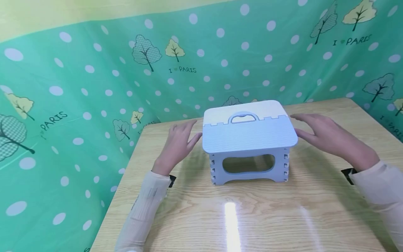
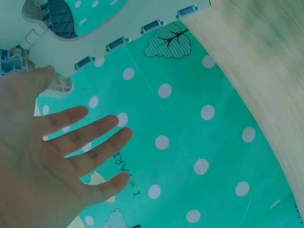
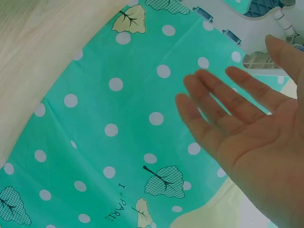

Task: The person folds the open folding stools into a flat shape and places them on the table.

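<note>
A folding step stool [image 1: 248, 134] stands upright and unfolded on the wooden table, its top part white and part pale blue, with a small carry handle [image 1: 243, 115] along the seam. Just off its left end is my left hand [image 1: 177, 143], fingers spread and thumb tip right at the edge of the top. My right hand [image 1: 324, 133] mirrors it at the right end, fingertips close by the edge. The left wrist view shows the open left palm [image 2: 71, 137] beside the stool's side; in the right wrist view the right palm [image 3: 256, 128] faces the stool with fingers extended.
The wooden table [image 1: 195, 217] extends around the stool, with a bright light reflection in front. Behind it and along the left hangs a green curtain [image 1: 104, 77] with white dots and printed trees. Dark bands show at both wrists.
</note>
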Available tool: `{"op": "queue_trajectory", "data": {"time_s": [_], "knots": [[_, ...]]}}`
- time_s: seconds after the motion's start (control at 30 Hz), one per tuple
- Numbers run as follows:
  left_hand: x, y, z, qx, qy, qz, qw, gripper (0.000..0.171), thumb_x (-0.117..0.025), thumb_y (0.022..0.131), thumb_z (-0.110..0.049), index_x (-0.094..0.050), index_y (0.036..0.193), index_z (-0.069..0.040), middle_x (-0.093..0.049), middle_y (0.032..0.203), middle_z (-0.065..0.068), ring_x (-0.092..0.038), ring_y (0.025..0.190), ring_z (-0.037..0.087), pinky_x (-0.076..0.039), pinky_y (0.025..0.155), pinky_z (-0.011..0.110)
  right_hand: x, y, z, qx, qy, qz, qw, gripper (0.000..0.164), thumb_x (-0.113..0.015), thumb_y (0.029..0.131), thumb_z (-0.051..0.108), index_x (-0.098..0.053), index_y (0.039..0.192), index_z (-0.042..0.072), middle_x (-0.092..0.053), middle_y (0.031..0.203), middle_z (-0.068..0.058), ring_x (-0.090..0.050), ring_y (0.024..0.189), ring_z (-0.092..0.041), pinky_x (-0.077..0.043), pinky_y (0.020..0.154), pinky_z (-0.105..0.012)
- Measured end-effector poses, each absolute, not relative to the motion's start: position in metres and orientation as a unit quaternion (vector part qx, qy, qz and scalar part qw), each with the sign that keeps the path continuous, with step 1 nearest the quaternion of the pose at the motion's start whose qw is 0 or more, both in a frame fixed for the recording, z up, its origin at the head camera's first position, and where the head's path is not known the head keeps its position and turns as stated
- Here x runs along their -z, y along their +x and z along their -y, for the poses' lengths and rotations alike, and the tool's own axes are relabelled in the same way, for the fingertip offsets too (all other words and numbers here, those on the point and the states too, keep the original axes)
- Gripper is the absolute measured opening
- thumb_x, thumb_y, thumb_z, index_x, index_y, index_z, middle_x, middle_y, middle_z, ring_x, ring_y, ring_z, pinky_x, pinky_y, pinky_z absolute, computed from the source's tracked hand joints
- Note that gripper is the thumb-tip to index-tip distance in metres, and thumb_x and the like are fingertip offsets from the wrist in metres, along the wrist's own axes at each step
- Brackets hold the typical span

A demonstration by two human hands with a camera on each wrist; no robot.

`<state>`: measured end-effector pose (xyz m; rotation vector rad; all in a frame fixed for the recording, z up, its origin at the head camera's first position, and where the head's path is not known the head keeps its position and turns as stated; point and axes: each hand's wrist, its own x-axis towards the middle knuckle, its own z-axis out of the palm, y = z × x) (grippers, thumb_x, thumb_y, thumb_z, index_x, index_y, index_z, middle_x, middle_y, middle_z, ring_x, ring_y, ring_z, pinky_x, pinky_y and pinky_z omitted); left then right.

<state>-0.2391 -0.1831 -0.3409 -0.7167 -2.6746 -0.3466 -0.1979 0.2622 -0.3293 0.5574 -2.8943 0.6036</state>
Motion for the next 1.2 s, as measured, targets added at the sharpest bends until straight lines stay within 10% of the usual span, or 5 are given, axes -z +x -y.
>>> {"op": "queue_trajectory", "data": {"time_s": [0.53,0.83,1.2], "knots": [[0.352,-0.238,0.169,0.181,-0.283,0.941,0.025,0.033,-0.057,0.102,-0.026,-0.058,0.13,-0.009,-0.07,0.115,0.007,-0.066,0.105,0.021,-0.056,0.089,0.034,0.334,-0.194,-0.253,-0.222,0.258,0.94,-0.007,0.051,-0.068,0.094,0.008,-0.05,0.141,-0.002,-0.065,0.126,-0.021,-0.062,0.115,-0.04,-0.051,0.091,-0.059],[0.349,-0.231,0.164,0.191,-0.341,0.92,-0.024,0.034,-0.061,0.096,-0.006,-0.063,0.13,-0.008,-0.072,0.114,0.005,-0.068,0.101,0.015,-0.056,0.088,0.028,0.339,-0.19,-0.25,-0.267,0.276,0.92,-0.075,0.074,-0.08,0.082,0.004,-0.045,0.147,0.004,-0.056,0.141,-0.018,-0.055,0.124,-0.039,-0.052,0.092,-0.059],[0.346,-0.221,0.165,0.175,-0.349,0.918,-0.074,0.045,-0.059,0.086,0.004,-0.063,0.13,-0.005,-0.072,0.11,0.006,-0.066,0.087,0.011,-0.055,0.075,0.025,0.347,-0.184,-0.245,-0.332,0.297,0.888,-0.116,0.096,-0.089,0.074,0.029,-0.035,0.152,0.016,-0.054,0.142,-0.004,-0.054,0.123,-0.024,-0.051,0.094,-0.052]]}}
